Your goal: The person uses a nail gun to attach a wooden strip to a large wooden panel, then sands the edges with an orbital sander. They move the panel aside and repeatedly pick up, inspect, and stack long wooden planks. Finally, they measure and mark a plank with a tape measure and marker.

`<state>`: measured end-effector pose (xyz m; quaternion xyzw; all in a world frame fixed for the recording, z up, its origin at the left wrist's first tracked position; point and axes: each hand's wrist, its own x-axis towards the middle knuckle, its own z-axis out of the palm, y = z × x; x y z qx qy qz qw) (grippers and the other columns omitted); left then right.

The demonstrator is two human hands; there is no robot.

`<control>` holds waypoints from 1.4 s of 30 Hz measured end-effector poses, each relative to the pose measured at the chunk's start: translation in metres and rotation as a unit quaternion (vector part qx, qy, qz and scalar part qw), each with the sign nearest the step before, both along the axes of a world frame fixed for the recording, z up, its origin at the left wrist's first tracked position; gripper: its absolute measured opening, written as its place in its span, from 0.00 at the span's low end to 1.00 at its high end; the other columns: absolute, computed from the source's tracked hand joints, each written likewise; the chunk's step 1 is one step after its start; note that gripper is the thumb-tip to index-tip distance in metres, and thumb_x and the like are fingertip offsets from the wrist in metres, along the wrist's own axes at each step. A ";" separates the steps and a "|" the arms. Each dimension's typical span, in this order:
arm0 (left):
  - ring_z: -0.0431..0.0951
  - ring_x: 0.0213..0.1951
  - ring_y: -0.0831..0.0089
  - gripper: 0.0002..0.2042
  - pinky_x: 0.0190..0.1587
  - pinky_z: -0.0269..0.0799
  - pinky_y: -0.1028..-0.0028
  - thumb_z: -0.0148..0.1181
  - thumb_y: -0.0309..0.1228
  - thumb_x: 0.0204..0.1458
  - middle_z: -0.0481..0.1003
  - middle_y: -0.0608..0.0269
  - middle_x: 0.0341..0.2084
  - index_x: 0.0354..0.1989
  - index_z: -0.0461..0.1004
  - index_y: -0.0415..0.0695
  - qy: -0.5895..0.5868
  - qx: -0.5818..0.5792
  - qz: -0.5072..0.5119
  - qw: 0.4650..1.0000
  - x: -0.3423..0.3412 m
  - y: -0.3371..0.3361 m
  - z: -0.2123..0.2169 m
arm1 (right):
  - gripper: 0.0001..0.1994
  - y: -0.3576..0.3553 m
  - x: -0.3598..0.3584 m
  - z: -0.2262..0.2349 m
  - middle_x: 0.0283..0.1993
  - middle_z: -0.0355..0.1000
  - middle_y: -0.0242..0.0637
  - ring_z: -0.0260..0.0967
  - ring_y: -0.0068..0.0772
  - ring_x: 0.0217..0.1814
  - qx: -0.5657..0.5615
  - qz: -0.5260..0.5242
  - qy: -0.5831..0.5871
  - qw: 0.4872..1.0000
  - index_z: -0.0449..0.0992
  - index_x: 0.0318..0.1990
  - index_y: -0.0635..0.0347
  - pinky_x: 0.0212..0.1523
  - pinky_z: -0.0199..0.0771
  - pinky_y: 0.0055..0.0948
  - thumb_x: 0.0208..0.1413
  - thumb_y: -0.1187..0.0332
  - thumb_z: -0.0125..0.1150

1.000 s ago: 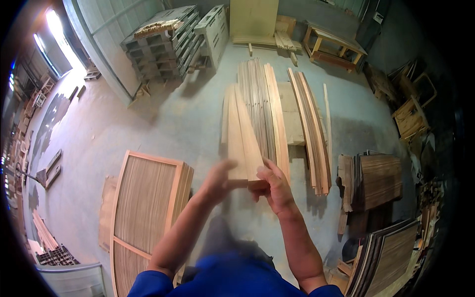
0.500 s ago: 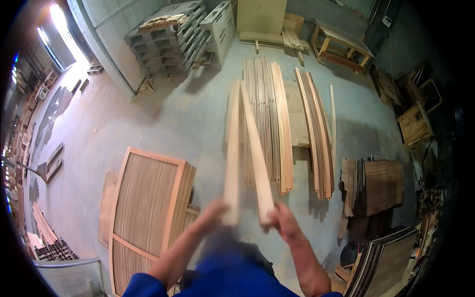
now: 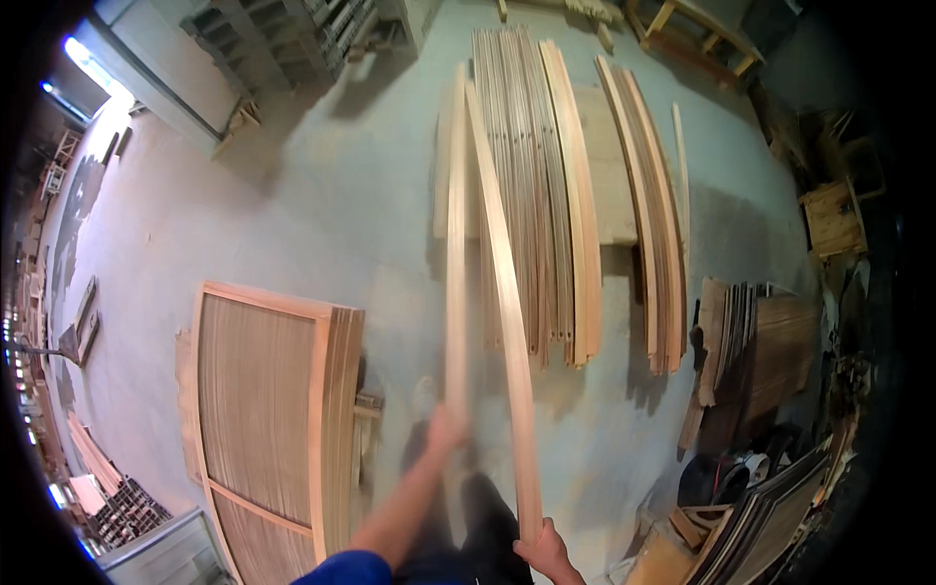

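My left hand (image 3: 447, 431), smeared a little by motion, is closed round a long pale wooden strip (image 3: 456, 244) near its lower end. My right hand (image 3: 548, 551) grips the near end of a second pale wooden strip (image 3: 509, 302), its thumb along the side. Both strips point away from me; their far ends come close together, and their near ends spread apart. Just right of them lies a bundle of long brown grooved slats (image 3: 517, 185), with lighter wooden bars (image 3: 573, 205) along its right side.
A stack of framed, wood-grained panels (image 3: 258, 390) stands at left. Farther right lies another row of long bars (image 3: 648, 214). Dark boards (image 3: 780, 341) and leaning panels (image 3: 751, 526) line the right side. Stacked pallets (image 3: 292, 44) stand at the back left.
The view has tilted down. My right hand has drawn nearer to my body with its strip and now sits lower than my left. Both strips show at greater length.
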<state>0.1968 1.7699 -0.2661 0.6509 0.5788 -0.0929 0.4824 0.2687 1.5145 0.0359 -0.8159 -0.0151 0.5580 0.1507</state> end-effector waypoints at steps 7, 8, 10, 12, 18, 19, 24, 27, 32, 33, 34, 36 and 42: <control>0.78 0.55 0.44 0.33 0.56 0.76 0.56 0.64 0.47 0.55 0.78 0.38 0.52 0.62 0.67 0.35 0.119 -0.080 -0.138 0.980 0.071 0.111 -0.063 | 0.30 0.014 -0.013 -0.009 0.40 0.77 0.53 0.78 0.59 0.44 -0.039 0.023 -0.001 0.999 0.66 0.52 0.65 0.46 0.78 0.48 0.47 0.58 0.72; 0.79 0.55 0.45 0.33 0.56 0.77 0.57 0.61 0.49 0.57 0.78 0.39 0.52 0.62 0.67 0.34 0.092 -0.105 -0.129 0.982 0.073 0.115 -0.069 | 0.28 0.018 -0.018 -0.006 0.41 0.78 0.55 0.78 0.63 0.44 -0.031 0.026 -0.005 0.999 0.68 0.53 0.62 0.46 0.78 0.51 0.49 0.58 0.70; 0.79 0.55 0.46 0.33 0.57 0.76 0.56 0.57 0.52 0.60 0.78 0.40 0.52 0.63 0.68 0.35 -0.006 -0.183 -0.032 0.983 0.108 0.113 -0.048 | 0.27 0.028 -0.022 0.008 0.42 0.78 0.59 0.77 0.69 0.45 -0.041 0.003 -0.007 0.999 0.67 0.56 0.59 0.46 0.77 0.55 0.51 0.59 0.67; 0.79 0.55 0.48 0.33 0.58 0.74 0.56 0.52 0.55 0.63 0.79 0.41 0.52 0.63 0.69 0.35 -0.177 -0.314 0.170 0.917 0.154 0.116 0.012 | 0.30 0.040 -0.023 0.023 0.41 0.77 0.62 0.75 0.72 0.46 -0.057 -0.025 0.011 0.998 0.64 0.58 0.59 0.47 0.77 0.58 0.49 0.60 0.66; 0.79 0.41 0.64 0.26 0.44 0.77 0.63 0.49 0.54 0.69 0.79 0.59 0.41 0.56 0.74 0.41 -0.329 -0.459 0.253 0.785 0.217 0.128 0.090 | 0.26 0.033 -0.035 0.078 0.41 0.77 0.64 0.76 0.71 0.46 -0.071 -0.036 -0.025 0.996 0.65 0.55 0.60 0.47 0.78 0.59 0.51 0.60 0.64; 0.79 0.35 0.70 0.22 0.38 0.79 0.67 0.50 0.51 0.70 0.79 0.66 0.36 0.54 0.74 0.44 -0.323 -0.417 0.226 0.819 0.219 0.125 0.093 | 0.25 0.028 -0.035 0.086 0.40 0.77 0.63 0.76 0.70 0.45 -0.069 -0.046 -0.020 0.996 0.66 0.54 0.61 0.46 0.78 0.59 0.51 0.60 0.64; 0.77 0.35 0.71 0.17 0.38 0.77 0.67 0.52 0.48 0.68 0.76 0.67 0.35 0.51 0.74 0.48 -0.336 -0.408 0.174 0.831 0.136 0.007 0.135 | 0.23 -0.094 -0.089 0.096 0.40 0.77 0.58 0.77 0.66 0.44 -0.033 -0.068 -0.041 0.996 0.69 0.50 0.62 0.45 0.78 0.55 0.51 0.60 0.67; 0.77 0.38 0.68 0.15 0.42 0.77 0.65 0.53 0.44 0.67 0.76 0.62 0.36 0.50 0.73 0.46 -0.335 -0.444 0.157 0.816 0.087 -0.088 0.201 | 0.23 -0.246 -0.198 0.046 0.40 0.77 0.54 0.77 0.63 0.44 -0.011 -0.087 -0.092 0.992 0.71 0.49 0.61 0.44 0.78 0.51 0.49 0.60 0.69; 0.78 0.54 0.60 0.18 0.62 0.72 0.63 0.54 0.33 0.68 0.77 0.50 0.49 0.61 0.66 0.37 -0.335 -0.393 -0.142 0.844 0.029 -0.219 0.285 | 0.28 -0.394 -0.317 0.027 0.43 0.77 0.45 0.76 0.49 0.49 -0.018 -0.101 -0.139 0.985 0.76 0.50 0.55 0.46 0.79 0.43 0.38 0.65 0.80; 0.77 0.57 0.60 0.21 0.64 0.71 0.62 0.55 0.32 0.67 0.76 0.49 0.52 0.64 0.64 0.36 -0.297 -0.460 -0.140 0.825 0.023 -0.241 0.305 | 0.27 -0.412 -0.341 0.024 0.44 0.78 0.43 0.77 0.46 0.49 -0.038 -0.084 -0.125 0.988 0.77 0.49 0.55 0.47 0.79 0.41 0.38 0.66 0.81; 0.76 0.60 0.59 0.23 0.66 0.70 0.62 0.56 0.31 0.67 0.75 0.48 0.56 0.67 0.62 0.35 -0.255 -0.524 -0.139 0.801 0.021 -0.261 0.327 | 0.27 -0.419 -0.366 0.023 0.46 0.79 0.43 0.77 0.42 0.51 -0.011 -0.147 -0.105 0.983 0.78 0.50 0.56 0.49 0.79 0.39 0.40 0.66 0.80; 0.74 0.63 0.59 0.26 0.67 0.68 0.62 0.57 0.29 0.66 0.72 0.47 0.61 0.69 0.59 0.33 -0.255 -0.546 -0.260 0.755 0.025 -0.310 0.378 | 0.27 -0.438 -0.467 -0.009 0.53 0.80 0.42 0.77 0.35 0.54 0.147 -0.312 -0.141 0.928 0.78 0.54 0.60 0.55 0.78 0.37 0.45 0.66 0.80; 0.72 0.66 0.59 0.32 0.68 0.67 0.63 0.63 0.31 0.62 0.71 0.48 0.64 0.71 0.57 0.32 -0.274 -0.605 -0.445 0.601 0.028 -0.439 0.451 | 0.46 -0.355 -0.647 -0.117 0.48 0.77 0.43 0.76 0.39 0.48 0.069 -0.553 -0.239 0.795 0.64 0.67 0.67 0.46 0.81 0.38 0.44 0.56 0.84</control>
